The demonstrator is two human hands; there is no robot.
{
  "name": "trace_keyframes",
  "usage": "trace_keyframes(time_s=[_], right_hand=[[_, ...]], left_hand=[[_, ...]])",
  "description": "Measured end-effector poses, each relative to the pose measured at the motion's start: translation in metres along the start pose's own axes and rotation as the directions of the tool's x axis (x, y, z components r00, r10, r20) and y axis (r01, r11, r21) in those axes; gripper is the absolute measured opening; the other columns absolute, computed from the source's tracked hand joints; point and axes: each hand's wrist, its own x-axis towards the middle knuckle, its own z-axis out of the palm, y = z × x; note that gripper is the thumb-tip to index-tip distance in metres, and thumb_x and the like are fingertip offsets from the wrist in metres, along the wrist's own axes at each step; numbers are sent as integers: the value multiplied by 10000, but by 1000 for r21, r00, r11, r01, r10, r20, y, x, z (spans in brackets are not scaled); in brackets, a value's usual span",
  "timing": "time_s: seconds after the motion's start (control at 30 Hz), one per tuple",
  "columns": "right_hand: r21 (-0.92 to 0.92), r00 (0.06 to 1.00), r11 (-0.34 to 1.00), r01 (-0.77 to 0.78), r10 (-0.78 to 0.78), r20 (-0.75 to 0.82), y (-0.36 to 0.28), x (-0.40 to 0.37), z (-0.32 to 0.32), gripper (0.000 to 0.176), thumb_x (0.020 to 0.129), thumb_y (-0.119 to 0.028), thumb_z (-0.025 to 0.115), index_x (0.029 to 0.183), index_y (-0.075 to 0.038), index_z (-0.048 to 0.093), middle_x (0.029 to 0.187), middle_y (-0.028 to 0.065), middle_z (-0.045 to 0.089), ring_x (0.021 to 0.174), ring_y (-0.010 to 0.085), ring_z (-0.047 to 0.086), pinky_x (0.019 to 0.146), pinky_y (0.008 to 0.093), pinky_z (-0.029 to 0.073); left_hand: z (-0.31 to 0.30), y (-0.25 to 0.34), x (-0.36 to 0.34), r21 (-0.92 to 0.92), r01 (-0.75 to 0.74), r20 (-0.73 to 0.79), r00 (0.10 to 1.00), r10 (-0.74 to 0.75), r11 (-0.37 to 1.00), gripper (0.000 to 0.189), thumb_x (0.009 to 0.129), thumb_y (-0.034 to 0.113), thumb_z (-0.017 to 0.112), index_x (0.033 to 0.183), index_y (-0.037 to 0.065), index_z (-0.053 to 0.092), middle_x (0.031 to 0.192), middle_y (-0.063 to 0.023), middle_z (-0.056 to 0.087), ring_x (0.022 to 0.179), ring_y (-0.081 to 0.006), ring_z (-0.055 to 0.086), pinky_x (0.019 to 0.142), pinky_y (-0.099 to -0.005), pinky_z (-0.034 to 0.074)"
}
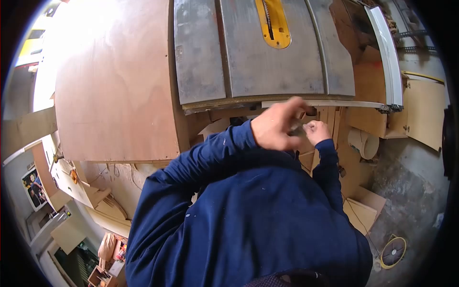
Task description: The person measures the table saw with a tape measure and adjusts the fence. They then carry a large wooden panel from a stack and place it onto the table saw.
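My left hand reaches across in front of my chest, its fingers and thumb curved and apart, a little smeared by motion. Close beside it, my right hand is closed with the fingertips pinched together. A small greyish, blurred thing shows between the two hands; I cannot make out its kind, and the right fingers seem to grip it. Both hands are just in front of the table saw, below its front rail. The saw's yellow throat plate has a dark blade in its slot.
A wide plywood worktop adjoins the saw on the left. To the right are a white metal rail and an open wooden cabinet door. A white bucket lies below, and a round fan-like object is on the floor.
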Motion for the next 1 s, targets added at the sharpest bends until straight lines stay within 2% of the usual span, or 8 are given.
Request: trace_keyframes(time_s=[0.13,0.27,0.33,0.43,0.57,0.8,0.87,1.0], right_hand=[[899,956,438,28,-274,104,-69,-36,0,377,876,-286,554,1155,-34,527,838,51,588,721,107,565,671,238,480],[585,938,778,227,-337,84,-89,-22,25,160,759,-45,653,868,-16,539,738,20,583,626,94,552,573,248,462],[921,904,373,-115,-345,253,-111,-29,11,280,733,-71,694,974,-21,561,733,23,503,562,86,510,536,239,450],[603,872,721,341,-482,83,-115,-19,10,440,686,-253,754,1038,-57,578,775,54,541,678,126,541,636,278,469],[790,926,582,191,-374,51,-114,3,33,444,605,-269,811,910,-49,575,734,24,569,688,124,539,648,271,459],[440,864,758,481,-495,-92,-110,19,23,327,660,-223,770,708,-33,508,599,57,552,579,162,549,527,295,438],[869,931,483,104,-354,85,-91,26,4,274,757,-80,675,648,-60,425,628,56,571,546,113,580,480,248,461],[947,975,235,219,-87,-204,-24,48,-89,217,725,32,615,733,-83,431,663,81,577,508,142,562,476,258,495]], left_hand=[[13,-66,-16,412,132,-198,979,-53,902,918,537,269,807,1218,-43,277,929,-219,533,897,-367,545,749,-377,459],[9,-77,-28,511,176,-226,972,-67,842,1062,459,298,853,1250,-42,231,1111,-292,435,957,-413,534,791,-410,479],[2,-86,-33,490,145,-203,978,-49,860,1069,449,306,862,1229,-70,236,1068,-275,453,918,-380,561,763,-386,490],[4,-84,-37,445,129,-211,977,-36,886,1122,392,345,893,1188,-53,210,915,-191,509,816,-280,580,704,-350,486],[-4,-80,-33,526,150,-313,949,26,837,1159,370,409,879,1204,-32,207,864,-137,471,776,-231,526,698,-326,470],[-24,-56,-32,641,165,-159,984,-80,749,760,583,354,798,1118,13,380,879,-186,574,823,-357,577,701,-408,473],[-49,-65,-46,637,231,-278,959,-61,735,615,626,316,765,1050,10,443,859,-186,585,810,-355,579,697,-401,473],[-129,-85,-97,618,402,-454,884,-110,675,161,757,174,615,809,22,598,799,-178,603,770,-338,591,671,-381,474]])
